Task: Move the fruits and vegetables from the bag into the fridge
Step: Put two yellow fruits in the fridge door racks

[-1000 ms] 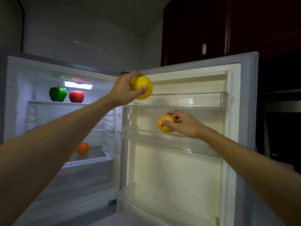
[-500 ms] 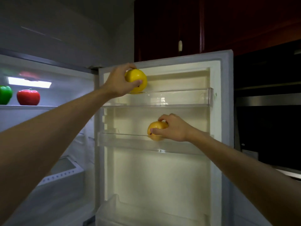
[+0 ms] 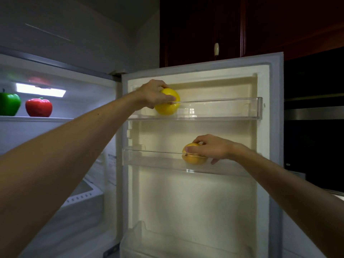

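**A:** What are the hands doing?

**B:** The left hand (image 3: pixel 154 95) grips a yellow fruit (image 3: pixel 167 107), with its fingers curled over the top and its thumb across the front. The fruit is at the left end of the top door shelf (image 3: pixel 232 108), its lower part behind the clear rail.

**A:** And the other one?

**B:** The right hand (image 3: pixel 210 149) holds an orange fruit (image 3: pixel 193 158), thumb on its face and fingers arched over it. That fruit is in the middle door shelf (image 3: pixel 152 157), right of centre, half hidden by the clear front. I cannot tell whether either fruit rests on its shelf floor.

**A:** What lies beyond them?

**B:** Both shelves hang on the inside of the open fridge door (image 3: pixel 195 202), with a bottom bin (image 3: pixel 149 237) below. To the left, inside the fridge, a green pepper (image 3: pixel 9 104) and a red pepper (image 3: pixel 38 108) stand side by side on a glass shelf (image 3: pixel 37 119) under the lamp (image 3: pixel 40 90). Dark red cabinets (image 3: pixel 204 25) hang above the door.
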`<state>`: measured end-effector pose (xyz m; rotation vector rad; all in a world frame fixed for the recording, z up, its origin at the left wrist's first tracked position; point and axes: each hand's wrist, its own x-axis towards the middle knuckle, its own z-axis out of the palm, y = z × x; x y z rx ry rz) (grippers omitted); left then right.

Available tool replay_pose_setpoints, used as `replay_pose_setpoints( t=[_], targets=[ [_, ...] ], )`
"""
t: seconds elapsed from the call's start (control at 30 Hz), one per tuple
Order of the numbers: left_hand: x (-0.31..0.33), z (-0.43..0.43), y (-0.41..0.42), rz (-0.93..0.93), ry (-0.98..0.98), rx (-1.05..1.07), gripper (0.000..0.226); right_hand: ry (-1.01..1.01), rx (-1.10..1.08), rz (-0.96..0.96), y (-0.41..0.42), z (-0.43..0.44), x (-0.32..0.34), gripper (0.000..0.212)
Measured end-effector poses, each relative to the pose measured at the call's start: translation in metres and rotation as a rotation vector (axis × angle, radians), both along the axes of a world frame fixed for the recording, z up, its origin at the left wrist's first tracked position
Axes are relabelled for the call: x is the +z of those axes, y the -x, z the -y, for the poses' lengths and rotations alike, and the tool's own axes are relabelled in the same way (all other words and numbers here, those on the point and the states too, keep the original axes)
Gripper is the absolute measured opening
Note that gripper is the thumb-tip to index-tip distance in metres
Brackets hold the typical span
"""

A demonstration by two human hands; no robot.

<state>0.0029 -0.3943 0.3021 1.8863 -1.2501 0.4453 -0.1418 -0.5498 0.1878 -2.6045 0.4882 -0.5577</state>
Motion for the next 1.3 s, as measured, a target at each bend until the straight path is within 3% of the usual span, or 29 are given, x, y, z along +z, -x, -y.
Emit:
replay_pose_setpoints(
  t=[0.53,0.63,0.8,0.97,1.1,1.3],
  targets=[
    [0.006,-0.003,0.002,-0.063,-0.179,-0.024,0.053,0.014,-0.006,-0.02,0.004,-0.007,0.001,0.056],
    [0.006,-0.002,-0.002,-0.031,-0.151,-0.038,0.053,0.016,-0.017,-0.033,0.006,-0.008,0.002,0.057],
    [0.001,-0.005,-0.004,0.074,-0.062,0.017,0.084,0.041,-0.023,-0.016,0.005,-0.009,0.0,0.061],
    [-0.008,-0.019,-0.001,0.252,0.069,0.169,0.063,0.077,-0.005,-0.009,0.005,-0.011,-0.001,0.066],
    [-0.012,-0.038,0.006,0.292,0.08,0.205,0.066,0.162,0.018,0.026,0.004,-0.009,-0.002,0.067],
    [-0.03,-0.048,0.035,0.317,0.048,0.247,0.069,0.299,0.028,0.202,0.022,-0.005,-0.005,0.052]
  ],
)
